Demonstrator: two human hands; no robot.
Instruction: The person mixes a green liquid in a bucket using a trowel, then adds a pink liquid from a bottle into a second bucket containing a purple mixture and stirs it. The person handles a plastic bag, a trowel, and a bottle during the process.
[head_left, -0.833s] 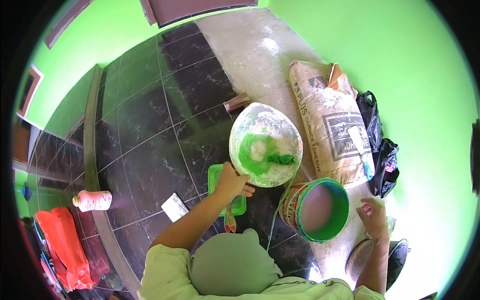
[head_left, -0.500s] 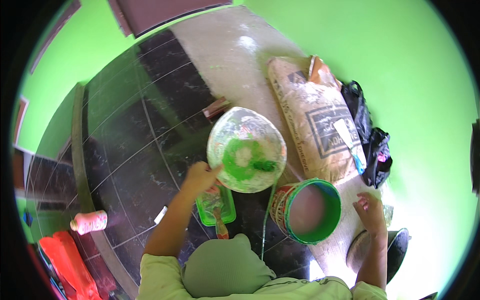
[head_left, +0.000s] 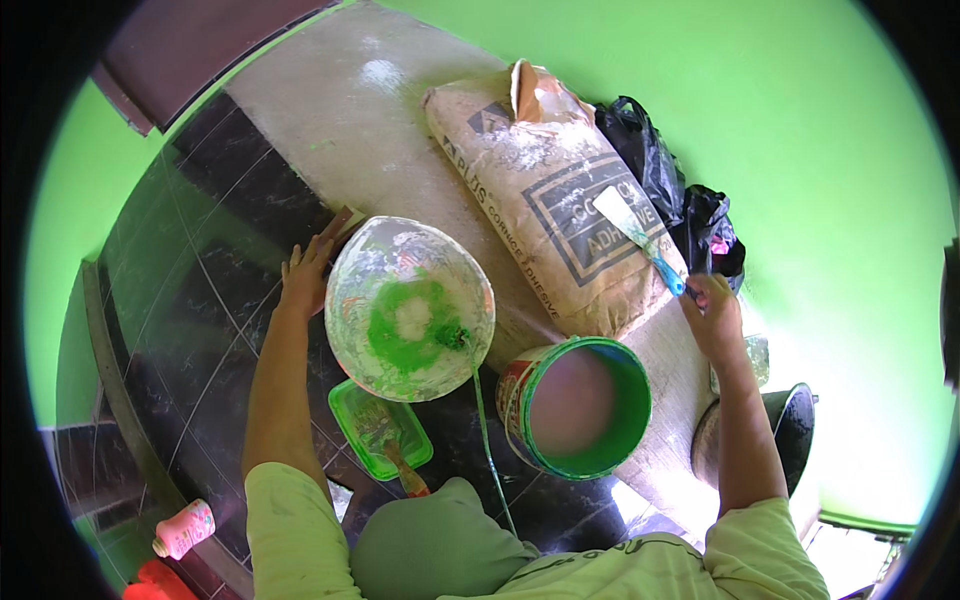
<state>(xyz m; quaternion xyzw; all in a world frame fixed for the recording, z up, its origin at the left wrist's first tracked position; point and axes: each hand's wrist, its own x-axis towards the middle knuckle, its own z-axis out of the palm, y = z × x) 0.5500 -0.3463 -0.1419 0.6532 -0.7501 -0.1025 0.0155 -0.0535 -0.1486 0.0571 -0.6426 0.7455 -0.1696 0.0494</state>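
Green walls (head_left: 780, 110) meet a floor that has two surfaces: dark tiles (head_left: 190, 230) on the left and one pale bare strip (head_left: 310, 110) running up toward one brown door (head_left: 200, 50). Two hands are at work, well apart from each other. One scraper (head_left: 668, 275) is in the right hand (head_left: 712, 308), whose fingers are curled around its handle; its one pale blade points up and left, over the front of one sack (head_left: 500, 190). Farther left, the left hand (head_left: 303, 285) is beside the rim of one bowl (head_left: 352, 320), fingers stretched toward one brown block (head_left: 345, 222) at the bowl's far left side; whether they grip the block or only touch it, I cannot tell.

White and smeared, the bowl holds one ring of green around a pale middle, with one dark green lump (head_left: 452, 336) at its right side. One thin cord (head_left: 483, 425) runs down from near that side toward the person. Below the bowl sits one green tray (head_left: 355, 425) with one brush (head_left: 405, 472) lying across it. To the right is one bucket (head_left: 630, 425), green inside, with a pinkish-grey mix. Two black bags (head_left: 640, 150) lie between the sack and the wall. One dark tub (head_left: 797, 440) shows behind the right forearm, and one pink bottle (head_left: 187, 529) is at the lower left
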